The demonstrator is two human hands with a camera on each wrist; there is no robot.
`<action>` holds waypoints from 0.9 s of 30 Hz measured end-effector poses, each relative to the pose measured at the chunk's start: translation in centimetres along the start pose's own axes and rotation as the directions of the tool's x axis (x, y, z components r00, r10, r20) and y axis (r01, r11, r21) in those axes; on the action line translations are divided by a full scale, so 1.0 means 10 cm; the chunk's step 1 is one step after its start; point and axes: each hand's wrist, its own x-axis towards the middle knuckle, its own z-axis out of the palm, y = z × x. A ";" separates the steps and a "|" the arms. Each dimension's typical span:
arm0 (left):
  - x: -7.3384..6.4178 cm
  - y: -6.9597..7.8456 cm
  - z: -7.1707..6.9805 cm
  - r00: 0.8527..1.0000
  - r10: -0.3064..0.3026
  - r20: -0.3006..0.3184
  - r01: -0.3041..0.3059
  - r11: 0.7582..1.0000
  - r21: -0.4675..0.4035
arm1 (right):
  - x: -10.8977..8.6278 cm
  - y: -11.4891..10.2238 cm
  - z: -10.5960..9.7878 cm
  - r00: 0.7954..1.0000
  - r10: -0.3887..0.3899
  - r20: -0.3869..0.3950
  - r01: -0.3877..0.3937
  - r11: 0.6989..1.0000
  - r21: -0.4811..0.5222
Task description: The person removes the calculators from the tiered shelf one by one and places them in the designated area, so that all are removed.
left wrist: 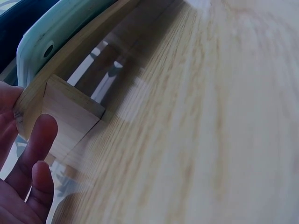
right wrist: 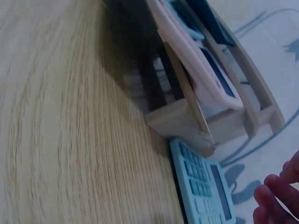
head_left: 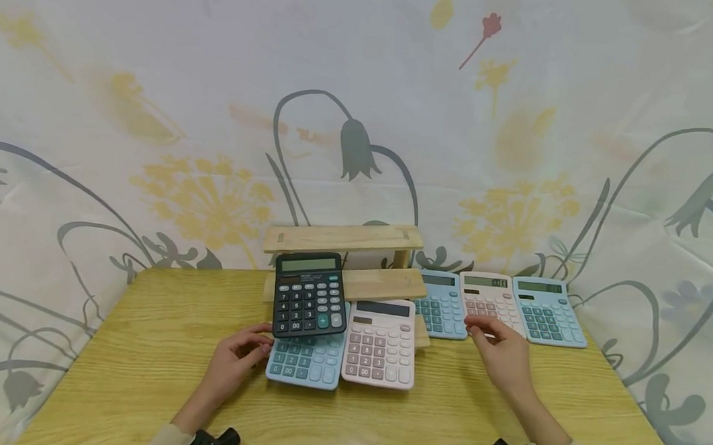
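At the left end of the wooden rack is my left hand, its fingers touching the rack's side edge, loosely bent. Above those fingers a black calculator rests on the rack, overlapping a blue calculator. To their right leans a pink calculator. My right hand hovers by the row on the right, fingers and thumb close together with nothing between them. A second pink calculator there is partly hidden by this hand. Blue calculators flank it.
Yellow wood-grain table lies under everything. A flower-patterned cloth hangs behind the rack. The middle slat crosses behind the calculators, and a wooden end support stands on the table.
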 end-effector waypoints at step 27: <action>0.00 0.03 0.01 1.000 -0.030 -0.009 0.030 0.999 0.009 | -0.13 -0.68 0.60 0.969 -0.006 0.246 -0.055 0.969 0.241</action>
